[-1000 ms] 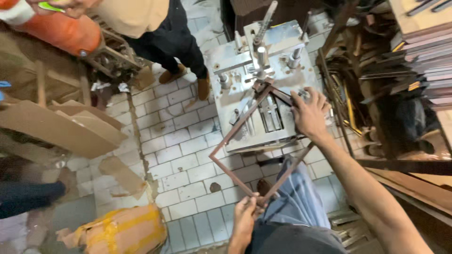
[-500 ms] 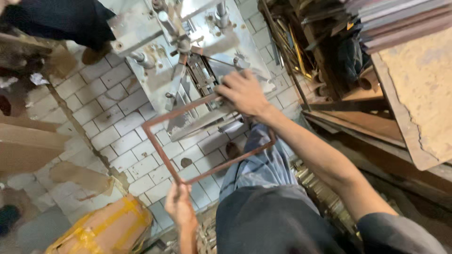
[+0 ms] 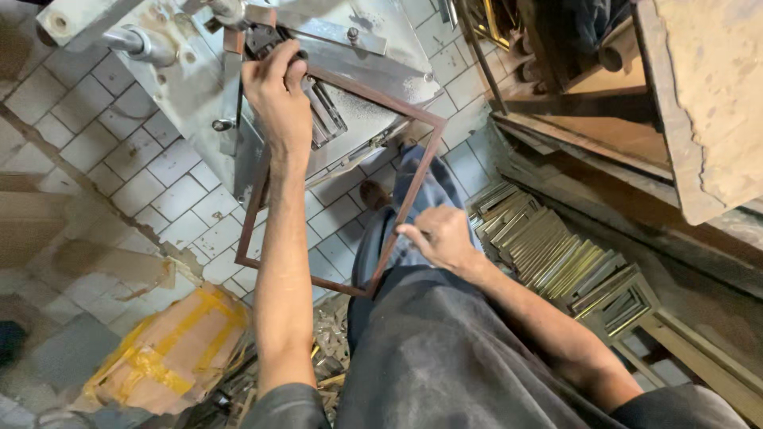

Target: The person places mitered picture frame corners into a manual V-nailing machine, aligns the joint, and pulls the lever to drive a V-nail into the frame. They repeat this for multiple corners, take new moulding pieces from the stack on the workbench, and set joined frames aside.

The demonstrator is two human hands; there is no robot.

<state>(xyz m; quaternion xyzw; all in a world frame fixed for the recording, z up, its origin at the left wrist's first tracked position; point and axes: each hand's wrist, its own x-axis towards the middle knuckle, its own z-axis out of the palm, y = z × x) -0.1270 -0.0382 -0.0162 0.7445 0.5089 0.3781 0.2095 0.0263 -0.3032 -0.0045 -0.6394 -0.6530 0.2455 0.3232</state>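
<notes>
I hold a thin brown rectangular picture frame [image 3: 421,169] tilted in front of my legs. My left hand [image 3: 278,99] reaches up and grips its top left corner, which rests against the clamp of a grey metal machine [image 3: 183,95]. My right hand [image 3: 441,238] is closed on the frame's right rail near its lower end. The frame's lower corner hangs above the tiled floor [image 3: 159,191], by my grey shirt.
A row of gold and silver frames [image 3: 556,262] leans on the floor at the right, below wooden boards [image 3: 715,95] and shelves. A cardboard parcel bound with yellow tape [image 3: 175,349] lies at the lower left. Wood scraps litter the floor beside it.
The view has swung and the frame has turned. My left hand went from the frame's lower corner up to the corner at the machine. My right hand dropped to the side rail.
</notes>
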